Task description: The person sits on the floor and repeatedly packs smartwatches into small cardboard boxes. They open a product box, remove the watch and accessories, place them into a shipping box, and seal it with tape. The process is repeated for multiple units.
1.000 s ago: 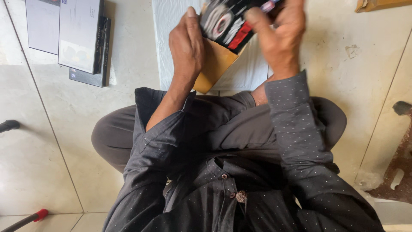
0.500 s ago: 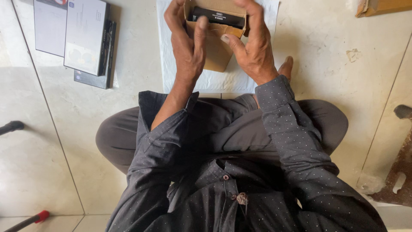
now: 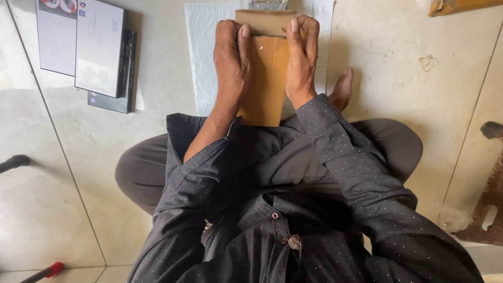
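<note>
I sit cross-legged on a tiled floor in dark clothes. A flat brown cardboard box [image 3: 268, 78] stands in front of my lap, over a white sheet [image 3: 201, 57] on the floor. My left hand [image 3: 231, 60] grips its left side and my right hand [image 3: 301, 55] grips its right side. Both thumbs press on the folded top flap [image 3: 264, 22], which lies closed. What is inside the box is hidden.
Flat white and black boxes [image 3: 99, 50] lie stacked on the floor at the upper left. A brown cardboard piece [image 3: 461, 6] sits at the top right. A red-tipped handle [image 3: 44, 271] pokes in at the lower left, a dark handle [image 3: 13, 163] at the left edge.
A red and black package held above the open box has gone down inside it. The flap is folded over it and both hands press the box shut.
</note>
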